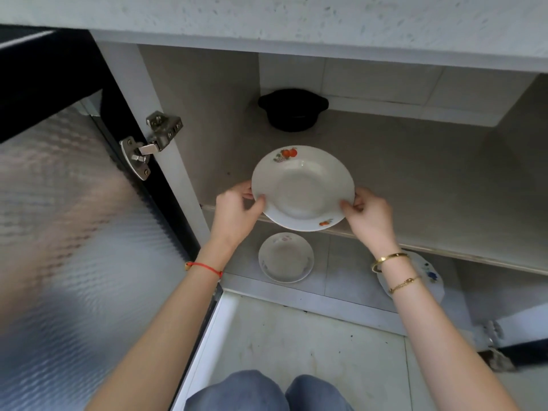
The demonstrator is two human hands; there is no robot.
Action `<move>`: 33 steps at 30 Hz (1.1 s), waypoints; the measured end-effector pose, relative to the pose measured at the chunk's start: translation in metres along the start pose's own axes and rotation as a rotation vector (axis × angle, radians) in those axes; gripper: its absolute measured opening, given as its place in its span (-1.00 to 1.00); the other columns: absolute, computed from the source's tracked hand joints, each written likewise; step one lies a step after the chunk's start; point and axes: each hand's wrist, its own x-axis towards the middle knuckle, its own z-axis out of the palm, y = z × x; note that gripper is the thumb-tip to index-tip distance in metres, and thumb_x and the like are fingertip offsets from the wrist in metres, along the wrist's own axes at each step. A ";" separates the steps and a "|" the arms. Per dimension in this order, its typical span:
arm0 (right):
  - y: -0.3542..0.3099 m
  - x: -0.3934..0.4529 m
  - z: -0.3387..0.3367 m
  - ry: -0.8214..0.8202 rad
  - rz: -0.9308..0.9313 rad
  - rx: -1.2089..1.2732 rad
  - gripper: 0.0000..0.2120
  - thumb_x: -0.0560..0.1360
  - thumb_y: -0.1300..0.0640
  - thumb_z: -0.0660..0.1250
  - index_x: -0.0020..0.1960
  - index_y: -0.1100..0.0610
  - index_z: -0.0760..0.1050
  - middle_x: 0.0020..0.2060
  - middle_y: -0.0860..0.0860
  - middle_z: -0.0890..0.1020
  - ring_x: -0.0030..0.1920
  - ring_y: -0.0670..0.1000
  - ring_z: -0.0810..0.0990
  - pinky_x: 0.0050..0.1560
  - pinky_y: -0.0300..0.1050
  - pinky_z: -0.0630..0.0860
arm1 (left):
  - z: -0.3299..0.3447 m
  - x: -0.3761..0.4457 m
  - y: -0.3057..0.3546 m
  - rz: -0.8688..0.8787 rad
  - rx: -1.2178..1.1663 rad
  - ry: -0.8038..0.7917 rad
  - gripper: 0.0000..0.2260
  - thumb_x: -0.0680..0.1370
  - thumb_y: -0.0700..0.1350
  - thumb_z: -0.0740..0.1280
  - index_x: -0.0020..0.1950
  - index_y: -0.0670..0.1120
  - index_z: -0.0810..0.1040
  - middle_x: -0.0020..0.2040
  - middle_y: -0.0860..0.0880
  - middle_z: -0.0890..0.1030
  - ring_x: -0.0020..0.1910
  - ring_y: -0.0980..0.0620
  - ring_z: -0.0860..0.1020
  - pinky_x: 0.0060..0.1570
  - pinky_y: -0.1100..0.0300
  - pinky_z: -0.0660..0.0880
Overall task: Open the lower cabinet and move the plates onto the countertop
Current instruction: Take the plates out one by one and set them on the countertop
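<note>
Both hands grip one plate [302,188] by its near rim — left hand [234,213] on the left edge, right hand [369,216] on the right — thumbs on top, above the shelf edge [444,250]. Below lie a small plate [286,258] and another [430,274]; far back, a black pot [292,109].

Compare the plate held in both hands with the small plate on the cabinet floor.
The held plate looks larger than the small plate. The held plate carries orange fruit prints; the small plate has faint pale ones. The left hand and right hand grip the held plate; the small plate lies untouched. Both are white and round.
</note>
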 end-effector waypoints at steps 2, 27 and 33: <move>-0.003 -0.010 -0.006 0.001 0.013 -0.004 -0.88 0.44 0.12 0.37 -0.07 0.15 0.55 -0.32 0.03 0.60 -0.26 0.10 0.55 -0.22 -0.14 0.40 | -0.005 -0.010 0.005 0.003 -0.004 0.000 -0.77 0.49 -0.12 0.38 0.13 -0.08 0.64 -0.03 0.09 0.68 -0.11 0.19 0.60 -0.07 0.50 0.47; -0.205 -0.217 -0.249 -0.215 0.298 0.114 -0.71 0.47 0.18 0.37 0.19 0.09 0.50 -0.10 -0.04 0.61 -0.10 -0.01 0.57 -0.25 -0.43 0.45 | -0.217 -0.182 0.267 -0.405 0.020 -0.152 -0.80 0.46 -0.08 0.40 0.06 0.10 0.60 -0.12 0.38 0.55 -0.06 0.30 0.52 -0.10 0.59 0.36; -0.272 -0.235 -0.341 -0.182 0.268 0.097 -0.72 0.47 0.16 0.37 0.18 0.09 0.50 -0.16 -0.06 0.58 -0.13 -0.03 0.55 -0.20 -0.43 0.45 | -0.275 -0.189 0.363 -0.403 0.001 -0.157 -0.75 0.47 -0.07 0.43 0.14 0.05 0.60 -0.04 0.27 0.57 -0.01 0.42 0.50 -0.08 0.66 0.34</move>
